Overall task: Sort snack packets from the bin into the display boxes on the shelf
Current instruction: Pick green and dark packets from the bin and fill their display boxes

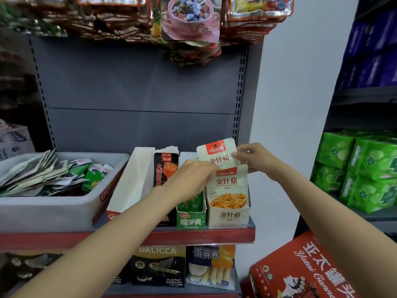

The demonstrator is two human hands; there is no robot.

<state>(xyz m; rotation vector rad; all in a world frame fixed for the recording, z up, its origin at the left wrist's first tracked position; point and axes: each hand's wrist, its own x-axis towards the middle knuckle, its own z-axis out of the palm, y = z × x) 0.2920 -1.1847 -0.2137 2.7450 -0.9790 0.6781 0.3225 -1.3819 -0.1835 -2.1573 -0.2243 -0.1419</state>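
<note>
Right hand (254, 161): grip pinches the cream packet (218, 153) at its right edge, upright above the cream box (228, 216).
Left hand (191, 177): fingers bent down into the boxes, at the green box (190, 220); whether they hold anything cannot be told.
Bin (53, 209): on the shelf (193, 236), left, with loose packets.
White box (129, 186): just beside the bin.

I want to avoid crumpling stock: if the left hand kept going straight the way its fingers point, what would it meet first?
Probably the cream needle mushroom packet standing in the rightmost display box. The left hand points right, its fingertips already at that packet's upper left edge, though depth is hard to judge.
</note>
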